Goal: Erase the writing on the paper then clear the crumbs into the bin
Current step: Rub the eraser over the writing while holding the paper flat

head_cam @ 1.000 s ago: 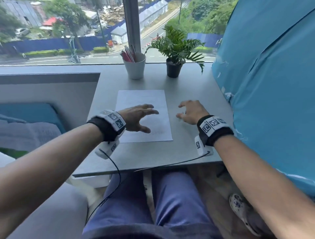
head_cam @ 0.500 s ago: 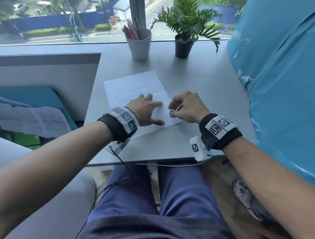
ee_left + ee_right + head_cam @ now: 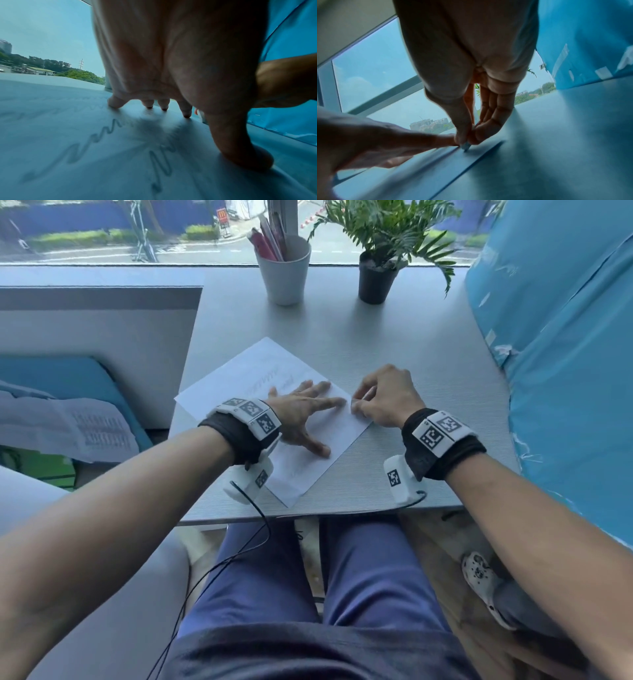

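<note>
Pinching what looks like a small pale eraser (image 3: 465,146) in my right hand (image 3: 385,398), I touch its tip to the white paper sheet (image 3: 253,371) at its near-right edge. My left hand (image 3: 301,414) presses flat, fingers spread, just beside. Wavy pencil lines (image 3: 96,136) run leftward, under and beyond that palm.

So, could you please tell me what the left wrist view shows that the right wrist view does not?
Only the left wrist view shows the wavy pencil writing on the paper, with the left hand pressing fingertips and thumb flat on it. Only the right wrist view shows the right hand pinching a small eraser down at the sheet's edge. Both show the paper, the grey table and the blue sheeting.
</note>
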Demonstrator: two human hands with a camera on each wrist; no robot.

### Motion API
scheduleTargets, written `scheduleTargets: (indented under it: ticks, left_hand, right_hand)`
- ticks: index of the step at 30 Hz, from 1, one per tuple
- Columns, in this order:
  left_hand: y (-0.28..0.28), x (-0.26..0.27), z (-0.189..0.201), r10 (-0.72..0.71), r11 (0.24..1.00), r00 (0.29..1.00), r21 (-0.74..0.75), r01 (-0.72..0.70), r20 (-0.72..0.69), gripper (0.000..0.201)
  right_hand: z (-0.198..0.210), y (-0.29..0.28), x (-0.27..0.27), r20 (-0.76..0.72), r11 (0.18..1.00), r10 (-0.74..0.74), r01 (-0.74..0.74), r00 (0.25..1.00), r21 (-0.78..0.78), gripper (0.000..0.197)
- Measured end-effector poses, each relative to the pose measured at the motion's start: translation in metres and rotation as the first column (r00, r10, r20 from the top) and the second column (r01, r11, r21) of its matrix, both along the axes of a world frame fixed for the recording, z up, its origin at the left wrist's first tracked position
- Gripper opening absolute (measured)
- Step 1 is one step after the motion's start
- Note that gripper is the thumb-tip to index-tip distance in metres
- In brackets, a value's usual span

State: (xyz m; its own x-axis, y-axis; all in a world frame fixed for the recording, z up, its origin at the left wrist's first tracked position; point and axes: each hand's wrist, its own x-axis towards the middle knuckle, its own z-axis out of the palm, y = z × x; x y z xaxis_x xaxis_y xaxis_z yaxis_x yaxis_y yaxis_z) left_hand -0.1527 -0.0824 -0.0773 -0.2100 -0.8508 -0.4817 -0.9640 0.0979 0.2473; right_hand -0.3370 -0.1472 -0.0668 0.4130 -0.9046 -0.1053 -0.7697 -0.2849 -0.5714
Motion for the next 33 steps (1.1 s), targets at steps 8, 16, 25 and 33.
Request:
scheduleTargets:
  ticks: [8,16,25,33]
  left_hand:
    - [0.000,-0.008,0.008,0.004,0.996,0.997,0.088,-0.011,0.074,0.114]
    - [-0.001,-0.014,0.012,0.019,0.993,0.994,0.111,-0.031,0.107,0.115]
    - [0.000,-0.014,0.009,0.046,0.994,0.996,0.098,-0.054,0.078,0.116]
    - [-0.001,-0.015,0.009,0.058,0.993,0.996,0.098,-0.064,0.072,0.116]
  right_hand:
    - [0.002,0.003,0.000,0.036,0.997,-0.047,0.045,0.998,0.061,0.004]
    - [0.000,0.006,-0.001,0.020,0.997,-0.011,0.009,1.000,0.079,0.005]
    - [0.002,0.003,-0.003,0.002,0.995,-0.021,0.021,1.000,0.096,0.009]
    - [0.004,0.002,-0.004,0.002,0.993,-0.035,0.035,0.999,0.116,0.009]
